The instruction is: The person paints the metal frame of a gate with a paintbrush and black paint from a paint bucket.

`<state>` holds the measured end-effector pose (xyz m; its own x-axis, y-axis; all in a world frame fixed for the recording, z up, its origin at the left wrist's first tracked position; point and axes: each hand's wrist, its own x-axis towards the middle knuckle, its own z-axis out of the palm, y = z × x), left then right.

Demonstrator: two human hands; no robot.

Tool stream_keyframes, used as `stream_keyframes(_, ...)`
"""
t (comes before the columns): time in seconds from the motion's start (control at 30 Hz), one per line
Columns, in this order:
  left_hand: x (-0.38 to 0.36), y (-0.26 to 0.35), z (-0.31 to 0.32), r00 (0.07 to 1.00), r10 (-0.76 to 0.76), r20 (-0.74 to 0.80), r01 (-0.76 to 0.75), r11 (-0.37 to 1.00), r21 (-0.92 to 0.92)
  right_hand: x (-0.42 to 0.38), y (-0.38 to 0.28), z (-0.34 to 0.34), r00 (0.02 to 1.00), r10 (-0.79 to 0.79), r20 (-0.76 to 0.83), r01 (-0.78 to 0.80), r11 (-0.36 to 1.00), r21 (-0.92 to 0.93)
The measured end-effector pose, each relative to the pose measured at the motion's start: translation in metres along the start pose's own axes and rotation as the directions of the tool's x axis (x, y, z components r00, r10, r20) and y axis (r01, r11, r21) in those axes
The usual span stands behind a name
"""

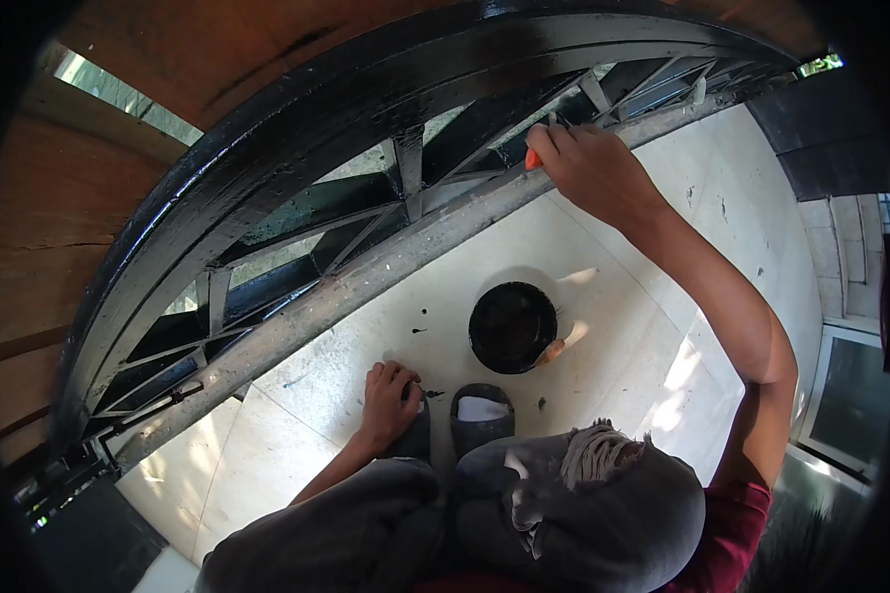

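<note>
Painting is the step in hand, seen from the head camera: the right hand (pixel 591 168) is closed round an orange-handled brush (pixel 532 158) against the gate (pixel 297 148), above the pot (pixel 512 327). The left hand (pixel 390 395), fingers curled, rests on a shoe beside the pot. Next likely calls for steady strokes along unpainted bars.
</note>
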<state>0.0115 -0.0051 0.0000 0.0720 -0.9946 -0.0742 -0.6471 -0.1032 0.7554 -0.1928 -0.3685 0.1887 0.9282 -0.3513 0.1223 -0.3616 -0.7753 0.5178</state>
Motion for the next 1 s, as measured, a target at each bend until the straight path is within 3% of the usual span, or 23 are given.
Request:
stream_keyframes(0.1,0.000,0.000,0.000,1.000,-0.003,0.000,0.003,1.000,-0.009,-0.005,0.008,0.003,0.996,-0.007,-0.088,0.007,1.000,-0.003)
stream_keyframes(0.17,0.001,0.000,-0.001,1.000,-0.006,-0.002,0.006,1.000,-0.010,-0.008,0.001,-0.013,0.983,0.109,0.149,-0.114,0.993,0.022)
stream_keyframes(0.2,0.000,0.001,-0.001,1.000,-0.008,0.006,0.008,1.000,-0.012,-0.011,-0.002,-0.017,0.983,0.104,0.149,-0.109,0.994,0.023)
stream_keyframes(0.4,0.000,-0.001,0.001,1.000,-0.007,-0.019,0.007,1.000,-0.005,-0.032,0.002,-0.026,0.981,-0.141,-0.132,0.150,0.987,0.059)
stream_keyframes(0.5,0.000,-0.001,0.000,1.000,-0.008,-0.020,0.008,1.000,0.003,-0.049,0.001,-0.023,0.972,-0.153,-0.178,0.172,0.980,0.095)
stream_keyframes(0.53,-0.001,0.000,-0.001,1.000,-0.014,-0.013,0.014,1.000,0.001,-0.058,-0.002,-0.016,0.972,0.023,-0.233,0.048,0.954,0.297)
stream_keyframes(0.57,-0.001,0.000,0.000,1.000,-0.023,-0.017,0.023,1.000,-0.008,-0.065,-0.006,-0.009,0.947,0.201,-0.249,-0.056,0.870,0.490)
stream_keyframes(0.6,-0.002,-0.001,0.000,1.000,-0.018,-0.024,0.017,1.000,-0.010,-0.071,-0.016,-0.004,0.950,0.185,-0.251,-0.040,0.871,0.490)
stream_keyframes(0.63,-0.002,-0.002,0.000,0.999,-0.015,-0.034,0.015,1.000,-0.011,-0.079,-0.029,0.002,0.818,0.556,-0.144,-0.292,0.618,0.730)
stream_keyframes(0.67,-0.003,-0.003,0.001,0.998,-0.034,-0.050,0.033,0.999,-0.021,-0.085,-0.039,0.007,0.585,0.808,0.073,-0.435,0.236,0.869)
stream_keyframes(0.7,-0.004,-0.003,0.000,0.998,-0.028,-0.052,0.027,0.999,-0.032,-0.087,-0.046,0.013,0.475,0.854,0.213,-0.363,-0.031,0.931)
stream_keyframes(0.73,-0.004,-0.003,0.000,0.998,-0.017,-0.054,0.015,0.999,-0.042,-0.085,-0.051,0.023,0.495,0.843,0.211,-0.359,-0.023,0.933)
stream_keyframes(0.8,-0.004,-0.002,-0.001,0.998,-0.033,-0.060,0.030,0.998,-0.054,-0.084,-0.063,0.042,0.374,0.908,0.189,-0.191,-0.124,0.974)
stream_keyframes(0.83,-0.004,-0.001,-0.001,0.998,-0.034,-0.056,0.031,0.998,-0.054,-0.079,-0.069,0.048,0.350,0.924,0.154,-0.145,-0.109,0.983)
stream_keyframes(0.93,-0.003,-0.002,-0.002,0.999,-0.030,-0.042,0.028,0.998,-0.050,-0.070,-0.082,0.063,0.240,0.950,0.201,-0.069,-0.190,0.979)
stream_keyframes(1.0,-0.003,-0.001,-0.002,0.999,-0.034,-0.038,0.033,0.999,-0.042,-0.067,-0.091,0.067,0.231,0.956,0.183,-0.110,-0.162,0.981)
